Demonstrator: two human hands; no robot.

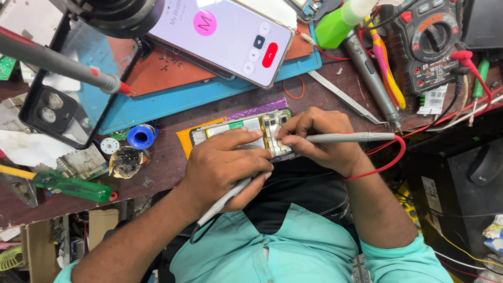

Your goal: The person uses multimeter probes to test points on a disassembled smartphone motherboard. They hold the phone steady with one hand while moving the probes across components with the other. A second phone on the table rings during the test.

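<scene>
Opened phone point(246, 133) under both hands, multimeter point(430, 44) far right, screwdriver point(70, 186) left.

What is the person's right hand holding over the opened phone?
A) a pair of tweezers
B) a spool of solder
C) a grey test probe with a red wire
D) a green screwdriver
C: the right hand pinches a grey test probe whose red wire loops away, its tip down on the opened phone.

1. My left hand point(226, 166) grips a grey probe point(226, 198) and rests on the opened phone point(246, 131).
2. My right hand point(319, 137) presses a red-wired probe point(350, 137) onto its board.
3. A multimeter point(429, 44) sits on the tabletop point(167, 162).
</scene>
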